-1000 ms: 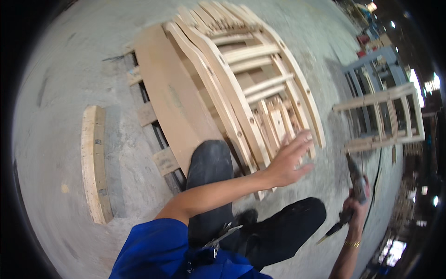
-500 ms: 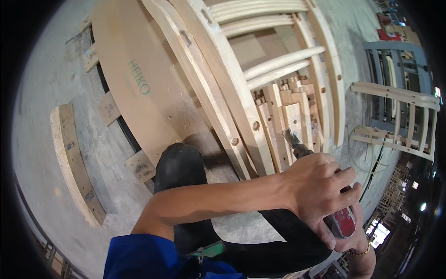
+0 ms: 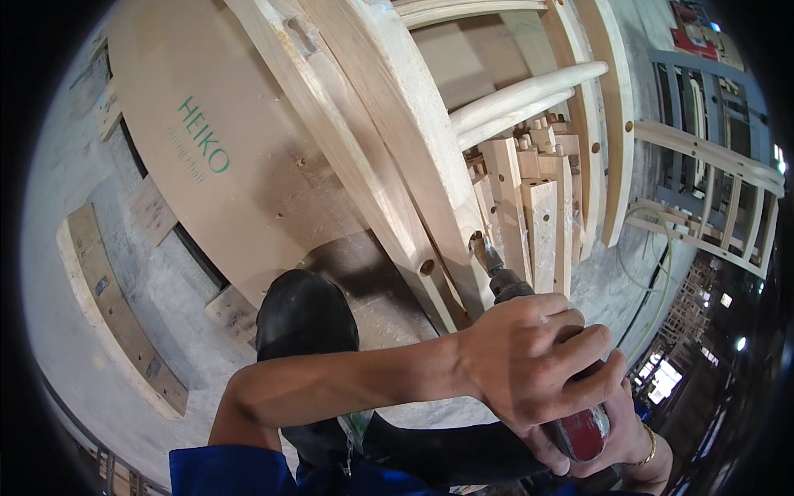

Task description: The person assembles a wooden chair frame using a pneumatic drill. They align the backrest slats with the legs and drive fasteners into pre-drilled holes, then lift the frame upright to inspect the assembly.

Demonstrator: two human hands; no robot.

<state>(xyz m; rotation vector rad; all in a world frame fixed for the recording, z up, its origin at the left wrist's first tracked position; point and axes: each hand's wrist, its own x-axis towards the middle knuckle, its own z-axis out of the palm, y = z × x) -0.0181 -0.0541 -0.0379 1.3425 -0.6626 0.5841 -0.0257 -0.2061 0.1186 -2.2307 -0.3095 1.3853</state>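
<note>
My left hand [image 3: 529, 355] is closed over the top of a drill-like power tool [image 3: 584, 433] with a red body and a dark neck. My right hand [image 3: 626, 438], with a gold bracelet at its wrist, wraps the same tool from below; its fingers are partly hidden. The tool's metal bit meets a round hole near the end of a pale wooden rail [image 3: 442, 157]. Whether the bit is inside the hole or only at its mouth, I cannot tell. A second rail [image 3: 347, 157] with a hole lies just left of it.
Brown cardboard [image 3: 248, 157] lies under the rails, on a pallet. Loose wooden blocks [image 3: 539, 217] with pegs stand right of the bit. A curved wooden piece [image 3: 116, 306] is on the floor at left. Wooden chair frames [image 3: 728, 169] and a pale hose [image 3: 662, 285] are at right.
The tool's bit has come from over the loose blocks to the rail's hole, both hands moving left with it. My view has shifted as well.
</note>
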